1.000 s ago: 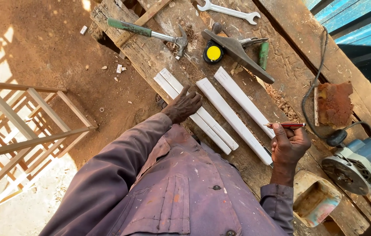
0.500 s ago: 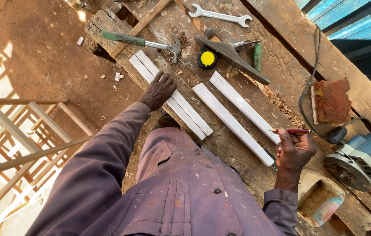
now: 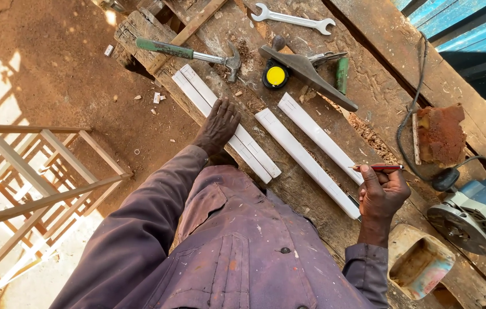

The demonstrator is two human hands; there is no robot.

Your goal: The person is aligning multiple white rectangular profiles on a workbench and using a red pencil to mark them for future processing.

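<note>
The left hand (image 3: 218,125) lies flat, fingers spread, on a pair of white strips (image 3: 226,129) at centre frame on the tabletop (image 3: 369,91). The right hand (image 3: 381,193), at lower right, pinches a red pencil (image 3: 378,167) over the end of two more strips (image 3: 311,149). A hammer (image 3: 191,54) lies above.

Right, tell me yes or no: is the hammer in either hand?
No. The hammer lies on the bench, while the left hand rests on white strips and the right hand holds a red pencil.
</note>
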